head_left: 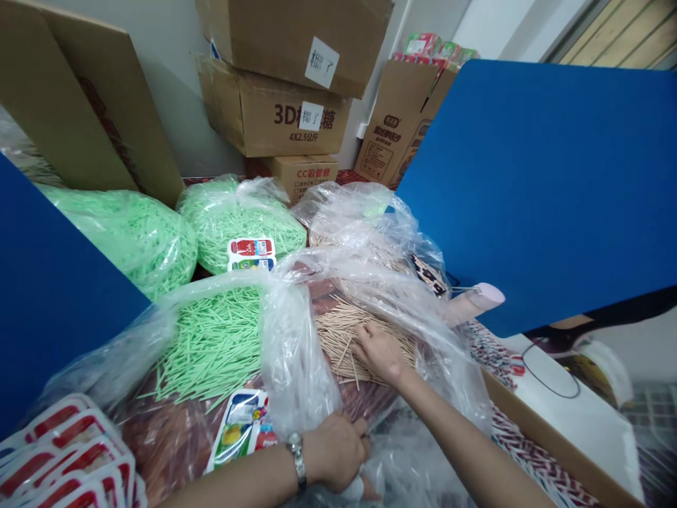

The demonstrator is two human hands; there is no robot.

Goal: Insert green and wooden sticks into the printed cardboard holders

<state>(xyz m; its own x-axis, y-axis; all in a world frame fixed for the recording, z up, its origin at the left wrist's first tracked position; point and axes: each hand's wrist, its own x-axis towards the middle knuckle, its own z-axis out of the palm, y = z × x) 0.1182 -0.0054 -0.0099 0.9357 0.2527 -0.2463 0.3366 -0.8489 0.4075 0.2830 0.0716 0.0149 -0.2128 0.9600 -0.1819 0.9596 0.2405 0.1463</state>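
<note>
Green sticks (211,346) lie loose in an opened clear plastic bag (296,353) at centre left. To their right is a pile of tan sticks (338,339) in another opened bag. My right hand (379,351) rests on the tan sticks, fingers bent into them; whether it grips any is hidden. Nearer the bottom edge, my left hand (338,451), with a metal watch (297,458) on the wrist, has its fingers curled at the plastic edge. What it holds is unclear. A colourful printed card (240,427) lies beside the left forearm.
Bags of green sticks (238,219) stand behind, before stacked cardboard boxes (296,113). Blue panels flank both sides, the larger one (550,190) at right. Red-and-white cards (68,458) fill the lower left corner. A pale cylinder (476,302) and a carton edge (534,441) are at right.
</note>
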